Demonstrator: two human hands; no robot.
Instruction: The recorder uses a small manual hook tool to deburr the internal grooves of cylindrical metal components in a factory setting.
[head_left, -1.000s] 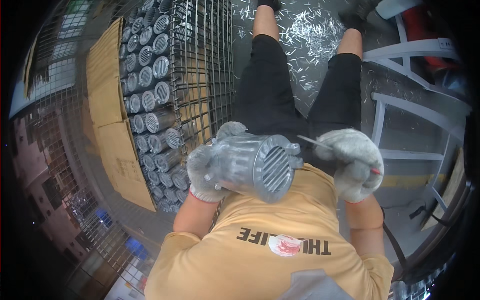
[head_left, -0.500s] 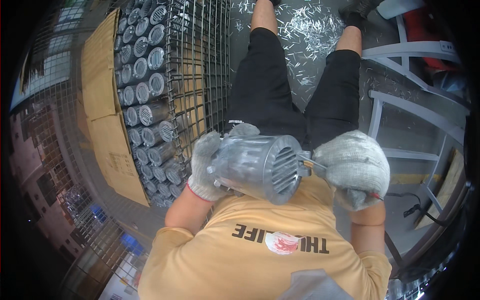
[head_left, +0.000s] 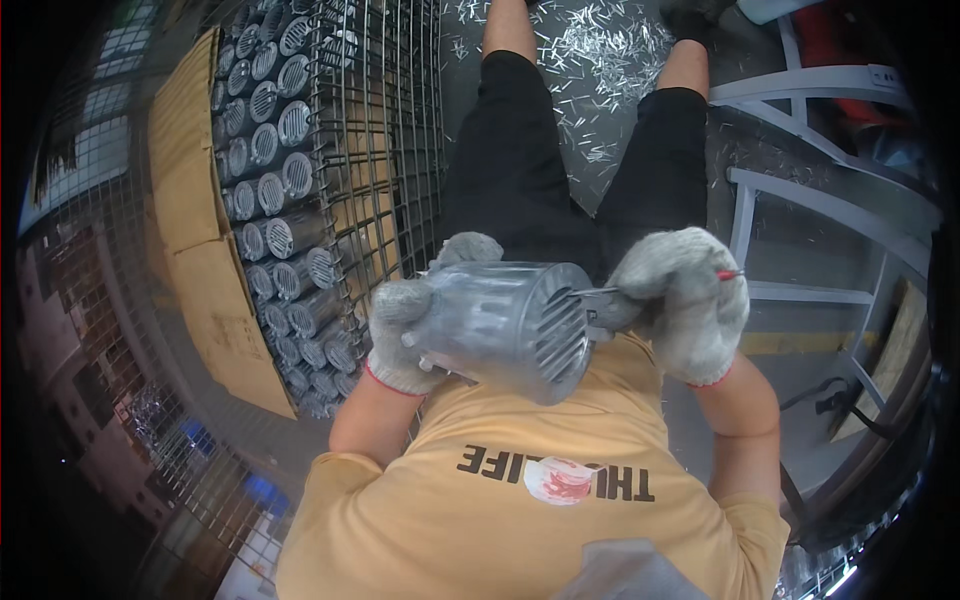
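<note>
Fingers of the left hand, gloved in grey knit, wrap around the closed end of a ribbed grey metal cylinder and clamp it firmly. Cylinder held at chest height over the lap, lying on its side, slotted grille face turned toward the right hand. Right hand, same grey glove, fingers curled tight around a thin metal tool with a red end poking out past the knuckles; tool tip touches the grille's rim.

Person seated, yellow shirt, black shorts, knees apart. Metal shavings scattered on the floor between the feet.

To the person's left, a wire-mesh cage stands just beside the knee. Inside it, many matching cylinders stacked on their sides, grille ends facing out, cardboard sheets lining the far side.

To the right, a white metal frame, well apart from the hands.
</note>
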